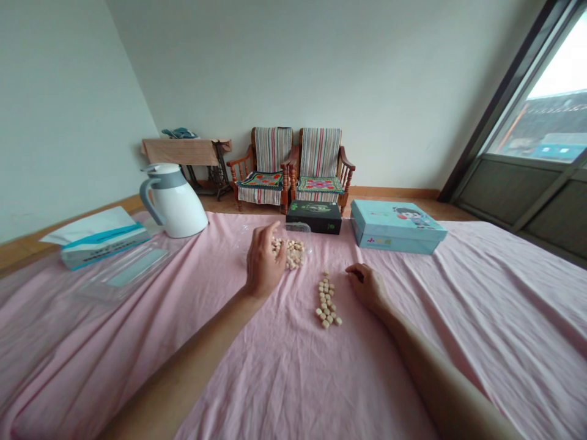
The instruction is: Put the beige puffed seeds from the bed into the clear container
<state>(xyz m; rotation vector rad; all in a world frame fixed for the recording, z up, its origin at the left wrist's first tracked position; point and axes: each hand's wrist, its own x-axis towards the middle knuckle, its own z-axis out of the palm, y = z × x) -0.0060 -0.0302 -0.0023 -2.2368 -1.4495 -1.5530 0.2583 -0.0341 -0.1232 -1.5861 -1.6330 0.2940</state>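
Observation:
A clear plastic container (300,227) holds many small pale cube-like pieces (296,253) at the middle of the table. My left hand (266,260) is over its left side, thumb and curved fingers apart, with some pieces visible in the gap; its far fingertips are partly hidden. Nearer to me, a loose, narrow group of the same pieces (326,299) lies on the pink cloth. Just right of that group, my right hand (368,284) rests low with its fingers curled together. Whatever is between those fingertips cannot be made out.
Pink cloth (275,379) covers the table. A black box (314,217) and a light blue box (397,226) stand at the back. On the left are a white jug (178,205), a tissue pack (103,241) and a clear plastic lid or tray (132,269). Two chairs (320,162) stand beyond.

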